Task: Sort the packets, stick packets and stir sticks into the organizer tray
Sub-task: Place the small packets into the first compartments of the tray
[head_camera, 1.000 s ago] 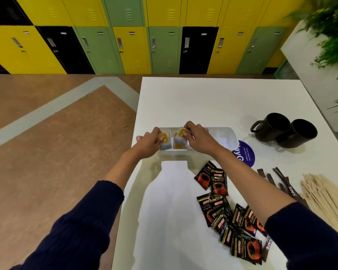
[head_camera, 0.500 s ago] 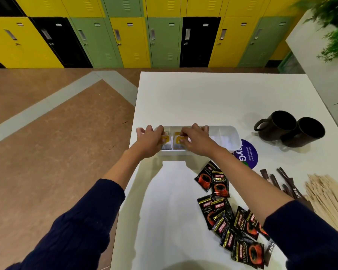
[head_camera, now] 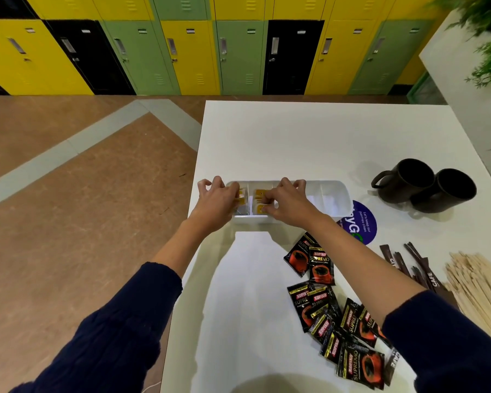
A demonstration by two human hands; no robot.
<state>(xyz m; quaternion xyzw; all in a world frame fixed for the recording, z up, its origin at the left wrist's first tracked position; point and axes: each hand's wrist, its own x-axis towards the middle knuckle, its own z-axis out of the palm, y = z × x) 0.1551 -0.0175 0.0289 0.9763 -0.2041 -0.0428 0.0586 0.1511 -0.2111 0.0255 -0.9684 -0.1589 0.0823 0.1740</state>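
Left hand [head_camera: 216, 204]: reaching forward over the tray's left end, palm down; fingers curled; thumb and forefinger pinching yellow packets [head_camera: 241, 194] in the leftmost compartment
Right hand [head_camera: 288, 204]: stretched forward beside the left, palm down; fingertips [head_camera: 264, 199] and thumb closed on yellow packets in the next compartment
Sleeves: dark blue, pushed up both forearms
Tray [head_camera: 333, 194]: one, white, lying crosswise on the table [head_camera: 295, 137]; standing dividers inside; exact number of yellow packets hidden by the fingers
Black packets [head_camera: 321, 268]: about ten, loose on the table nearer than the tray, under the right forearm; two apart near the tray, the others overlapping in a heap, so exact count unclear
Stick packets [head_camera: 427, 269]: brown, about five, fanned out right of the black packets
Stir sticks [head_camera: 479, 287]: one pale wooden pile at the right edge, far too many to count
Mugs [head_camera: 406, 180]: two, dark, touching, right of the tray
Sticker [head_camera: 364, 222]: one, round, purple, just beside the tray's right end
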